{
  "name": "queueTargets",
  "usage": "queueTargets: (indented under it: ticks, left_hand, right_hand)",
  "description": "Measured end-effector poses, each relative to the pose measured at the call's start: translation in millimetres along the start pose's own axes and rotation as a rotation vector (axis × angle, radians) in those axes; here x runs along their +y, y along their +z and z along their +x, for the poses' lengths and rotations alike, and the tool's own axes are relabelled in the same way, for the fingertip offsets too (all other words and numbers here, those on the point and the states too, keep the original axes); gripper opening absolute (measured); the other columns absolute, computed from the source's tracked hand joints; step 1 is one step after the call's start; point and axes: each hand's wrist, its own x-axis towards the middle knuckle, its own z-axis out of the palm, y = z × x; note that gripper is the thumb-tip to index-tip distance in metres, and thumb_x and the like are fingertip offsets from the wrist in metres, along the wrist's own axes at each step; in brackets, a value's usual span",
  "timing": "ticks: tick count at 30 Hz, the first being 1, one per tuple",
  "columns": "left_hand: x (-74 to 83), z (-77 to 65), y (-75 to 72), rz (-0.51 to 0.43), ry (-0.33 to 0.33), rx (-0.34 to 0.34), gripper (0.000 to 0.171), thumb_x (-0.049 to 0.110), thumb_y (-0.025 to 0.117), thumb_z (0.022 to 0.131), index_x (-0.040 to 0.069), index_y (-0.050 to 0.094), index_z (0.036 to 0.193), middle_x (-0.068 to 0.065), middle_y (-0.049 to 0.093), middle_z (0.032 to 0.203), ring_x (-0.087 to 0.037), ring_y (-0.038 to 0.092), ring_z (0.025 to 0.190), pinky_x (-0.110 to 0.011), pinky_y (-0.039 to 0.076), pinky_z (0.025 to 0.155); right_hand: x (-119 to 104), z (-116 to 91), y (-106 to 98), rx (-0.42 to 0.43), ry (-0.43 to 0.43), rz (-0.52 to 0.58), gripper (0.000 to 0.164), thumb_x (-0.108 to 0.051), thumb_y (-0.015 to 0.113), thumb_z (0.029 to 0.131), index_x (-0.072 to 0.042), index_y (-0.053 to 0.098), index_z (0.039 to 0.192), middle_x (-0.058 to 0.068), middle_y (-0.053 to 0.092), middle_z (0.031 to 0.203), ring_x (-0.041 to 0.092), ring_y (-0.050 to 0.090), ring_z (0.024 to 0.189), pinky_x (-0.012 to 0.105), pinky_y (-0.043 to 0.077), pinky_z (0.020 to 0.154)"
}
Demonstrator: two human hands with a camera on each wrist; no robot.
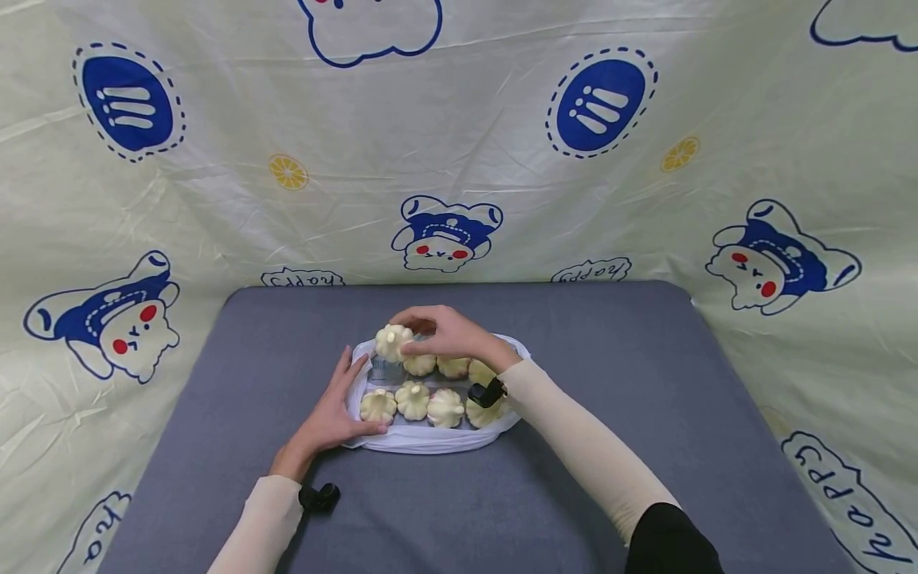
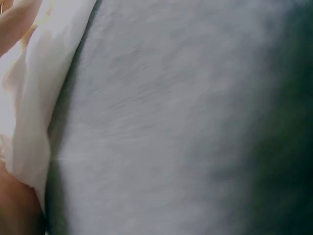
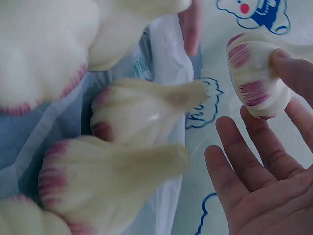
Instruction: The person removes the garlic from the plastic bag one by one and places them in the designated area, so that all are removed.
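Over the white bag (image 1: 437, 442) on grey worktop (image 1: 610, 343), right hand (image 1: 452, 332) pinching one garlic bulb (image 1: 392, 344), left hand (image 1: 332, 413) spread against bag's end, other bulbs (image 1: 412, 401) inside.

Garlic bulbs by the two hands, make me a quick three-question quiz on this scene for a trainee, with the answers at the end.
1. Which hand holds a bulb?
2. True or false: the left hand touches the white liner.
3. In the right wrist view, what colour are the streaks on the held bulb? a) green b) pinkish purple c) blue

Key: 1. The right hand. 2. True. 3. b.
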Motion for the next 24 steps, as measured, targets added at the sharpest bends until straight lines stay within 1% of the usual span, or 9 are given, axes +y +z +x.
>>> queueTargets:
  ticks: [3, 6, 8, 10, 12, 17, 20, 24]
  left_hand:
    - [-0.2, -2.1, 1.6, -0.012, 0.033, 0.037, 0.121, 0.039, 0.096, 0.07, 0.017, 0.024, 0.165, -0.01, -0.003, 0.175, -0.041, 0.004, 0.159, -0.071, 0.019, 0.12]
    - [0.5, -3.6, 2.3, -0.026, 0.064, 0.064, 0.116, 0.036, 0.096, 0.07, 0.013, 0.031, 0.163, -0.007, 0.005, 0.175, -0.04, 0.009, 0.159, -0.07, 0.02, 0.12]
    - [1.0, -2.9, 2.7, -0.02, 0.076, 0.072, 0.111, 0.035, 0.096, 0.07, 0.01, 0.036, 0.16, -0.007, 0.012, 0.174, -0.041, 0.013, 0.158, -0.071, 0.021, 0.119]
    - [1.1, -2.0, 3.3, -0.012, 0.078, 0.069, 0.107, 0.035, 0.095, 0.07, 0.008, 0.04, 0.158, -0.008, 0.017, 0.173, -0.043, 0.015, 0.157, -0.071, 0.022, 0.118]
    - [0.8, -1.4, 3.7, -0.009, 0.068, 0.06, 0.107, 0.035, 0.096, 0.07, 0.008, 0.04, 0.158, -0.009, 0.018, 0.173, -0.043, 0.016, 0.157, -0.071, 0.022, 0.118]
    - [0.7, 1.0, 2.3, -0.006, 0.041, 0.016, 0.113, 0.037, 0.096, 0.069, 0.009, 0.036, 0.16, -0.007, 0.011, 0.174, -0.043, 0.012, 0.158, -0.071, 0.02, 0.119]
    - [0.0, 2.0, 1.3, 0.021, 0.045, -0.008, 0.115, 0.039, 0.096, 0.068, 0.009, 0.035, 0.161, -0.008, 0.01, 0.175, -0.043, 0.012, 0.158, -0.07, 0.02, 0.12]
    - [-1.4, 2.7, 0.8, 0.056, 0.061, -0.022, 0.117, 0.04, 0.096, 0.067, 0.008, 0.033, 0.161, -0.011, 0.012, 0.174, -0.044, 0.015, 0.157, -0.069, 0.021, 0.12]
  right_hand:
    - [-1, -7, -6, 0.027, 0.005, 0.008, 0.044, -0.029, 0.075, 0.096, -0.018, 0.065, 0.137, 0.0, 0.069, 0.134, 0.018, 0.066, 0.121, 0.039, 0.053, 0.105]
    - [0, -15, -12, 0.054, 0.018, 0.016, 0.045, -0.03, 0.075, 0.096, -0.02, 0.065, 0.138, -0.001, 0.069, 0.134, 0.016, 0.067, 0.12, 0.036, 0.053, 0.104]
    - [0, -21, -17, 0.078, 0.028, 0.041, 0.045, -0.029, 0.076, 0.095, -0.02, 0.064, 0.138, -0.001, 0.069, 0.133, 0.015, 0.068, 0.117, 0.035, 0.053, 0.104]
    - [0, -27, -21, 0.104, 0.038, 0.066, 0.045, -0.028, 0.076, 0.095, -0.02, 0.065, 0.138, -0.002, 0.07, 0.131, 0.014, 0.068, 0.115, 0.036, 0.054, 0.104]
    - [-2, -34, -25, 0.13, 0.052, 0.089, 0.045, -0.027, 0.076, 0.094, -0.02, 0.065, 0.138, -0.001, 0.07, 0.13, 0.015, 0.069, 0.113, 0.037, 0.054, 0.103]
    - [-2, -52, -33, 0.202, 0.085, 0.15, 0.046, -0.023, 0.077, 0.094, -0.019, 0.064, 0.138, 0.003, 0.069, 0.13, 0.019, 0.069, 0.112, 0.04, 0.055, 0.101]
    - [0, -64, -36, 0.254, 0.113, 0.2, 0.046, -0.021, 0.077, 0.094, -0.017, 0.064, 0.138, 0.006, 0.066, 0.133, 0.023, 0.069, 0.113, 0.041, 0.056, 0.098]
    - [5, -79, -35, 0.328, 0.168, 0.246, 0.046, -0.021, 0.078, 0.093, -0.016, 0.064, 0.137, 0.008, 0.064, 0.138, 0.027, 0.069, 0.113, 0.04, 0.059, 0.092]
